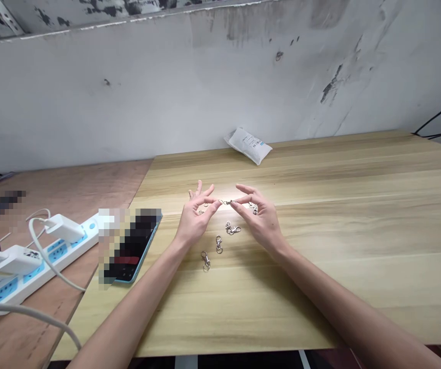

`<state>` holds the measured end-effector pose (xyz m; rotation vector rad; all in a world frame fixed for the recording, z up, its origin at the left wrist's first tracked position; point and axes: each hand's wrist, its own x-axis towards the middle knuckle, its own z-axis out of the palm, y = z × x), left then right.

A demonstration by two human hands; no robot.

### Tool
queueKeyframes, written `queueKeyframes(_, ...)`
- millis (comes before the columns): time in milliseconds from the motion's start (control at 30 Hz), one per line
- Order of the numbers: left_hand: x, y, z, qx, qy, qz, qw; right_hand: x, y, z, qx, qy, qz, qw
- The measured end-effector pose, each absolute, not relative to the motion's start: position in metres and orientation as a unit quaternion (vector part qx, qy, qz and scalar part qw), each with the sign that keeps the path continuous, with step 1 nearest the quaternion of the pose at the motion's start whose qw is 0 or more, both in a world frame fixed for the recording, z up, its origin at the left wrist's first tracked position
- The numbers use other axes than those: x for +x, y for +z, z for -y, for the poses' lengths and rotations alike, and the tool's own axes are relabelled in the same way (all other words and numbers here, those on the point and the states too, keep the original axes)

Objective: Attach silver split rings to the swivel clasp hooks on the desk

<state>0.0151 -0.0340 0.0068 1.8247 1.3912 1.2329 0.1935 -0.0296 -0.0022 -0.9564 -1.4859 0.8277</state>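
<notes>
My left hand (196, 214) pinches a small metal split ring (221, 202) between thumb and forefinger, its other fingers spread. Facing it, my right hand (261, 215) pinches a small swivel clasp (228, 202). The ring and clasp meet in the gap between my fingertips; whether they are linked is too small to tell. Below the hands on the table lie a clasp with a ring (205, 261), another clasp with a ring (219, 244) and a small group of clasps (232, 228). More metal pieces (255, 209) show partly behind my right hand, and some rings (201, 212) behind my left.
A white plastic packet (249, 145) lies at the table's back by the wall. To the left, a phone (138, 251) rests near the wooden table's (351, 246) edge. Beyond it, a white power strip (57, 252) with chargers and cables sits on a brown surface (101, 179).
</notes>
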Motion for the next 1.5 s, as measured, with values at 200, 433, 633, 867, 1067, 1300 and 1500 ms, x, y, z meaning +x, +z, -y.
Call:
queueKeyframes(200,0.0147,0.0082,0.0345,0.671,0.457,-0.513,0.278,0.1931,-0.0015,0.0304,-0.401,0.348,0.631,0.566)
queueKeyframes(433,0.0155,0.0088,0.0343,0.674,0.456,-0.506,0.287,0.193,-0.0001,0.0314,-0.404,0.348,0.629,0.565)
queueKeyframes(633,0.0165,0.0075,0.0354,0.651,0.464,-0.517,0.305,0.1911,-0.0023,0.034,-0.407,0.341,0.637,0.559)
queueKeyframes(867,0.0145,0.0027,0.0331,0.662,0.46,-0.513,0.295,0.1926,-0.0034,0.0337,-0.416,0.358,0.645,0.532)
queueKeyframes(1067,0.0157,0.0044,0.0348,0.666,0.462,-0.516,0.279,0.192,-0.0037,0.0314,-0.407,0.42,0.618,0.525)
queueKeyframes(1300,0.0155,0.0031,0.0356,0.686,0.459,-0.519,0.223,0.1922,-0.0058,0.0299,-0.427,0.455,0.588,0.515)
queueKeyframes(1500,0.0153,0.0072,0.0369,0.683,0.469,-0.523,0.203,0.1956,-0.0049,0.0289,-0.407,0.387,0.647,0.516)
